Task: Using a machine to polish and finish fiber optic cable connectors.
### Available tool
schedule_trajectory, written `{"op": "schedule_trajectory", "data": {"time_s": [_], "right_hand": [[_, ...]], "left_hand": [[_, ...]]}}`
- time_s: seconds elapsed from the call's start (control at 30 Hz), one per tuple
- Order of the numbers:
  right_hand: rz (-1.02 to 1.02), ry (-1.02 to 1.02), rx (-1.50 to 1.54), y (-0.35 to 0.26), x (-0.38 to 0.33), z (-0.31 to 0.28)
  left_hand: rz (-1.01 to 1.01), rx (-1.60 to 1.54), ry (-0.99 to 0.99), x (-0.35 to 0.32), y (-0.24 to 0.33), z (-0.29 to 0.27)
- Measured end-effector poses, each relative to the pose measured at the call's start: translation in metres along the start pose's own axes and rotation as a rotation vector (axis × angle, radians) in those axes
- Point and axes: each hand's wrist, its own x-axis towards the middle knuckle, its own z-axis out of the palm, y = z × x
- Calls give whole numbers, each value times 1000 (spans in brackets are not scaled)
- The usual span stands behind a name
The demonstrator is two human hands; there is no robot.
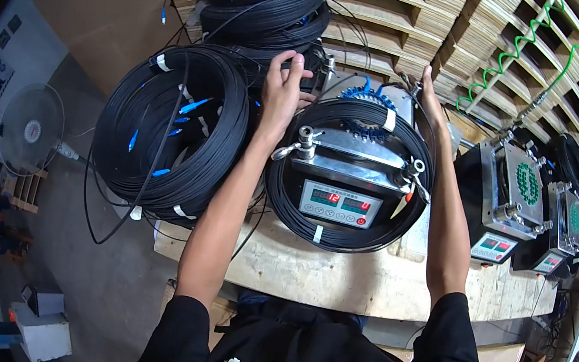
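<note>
A polishing machine point(348, 166) with a metal clamping plate stands in front of me, its red digits lit. A coil of black cable point(287, 207) with white ties rings its front and sides. Blue connectors point(368, 95) sit in the machine's round holder. My left hand point(282, 96) is open beside the coil's far left part, thumb and fingers apart, near the rear left clamp post. Over at the rear right, my right hand point(430, 101) is beside the wing-nut post point(416, 87), fingers apart and partly hidden; firm contact cannot be made out.
To the left lies a larger black cable coil point(221, 163) with loose blue connectors. Stacked coils point(264, 24) rise behind it. Two similar machines point(503, 205) point(564, 222) stand at right on the wooden table point(393, 290). Wooden pallets point(383, 8) and a green air hose point(506, 60) are behind.
</note>
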Motion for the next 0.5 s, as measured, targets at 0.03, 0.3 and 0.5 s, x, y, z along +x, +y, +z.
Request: {"op": "schedule_trajectory", "data": {"time_s": [0.03, 0.3, 0.5], "right_hand": [[-1, -74, 15, 0, 0, 0], [109, -41, 22, -1, 6, -21], [-82, 60, -5, -9, -37, 2]], "left_hand": [[-2, -11, 3, -1, -1, -1], [-186, -45, -26, 10, -2, 9], [-343, -124, -28, 76, -44, 4]]}}
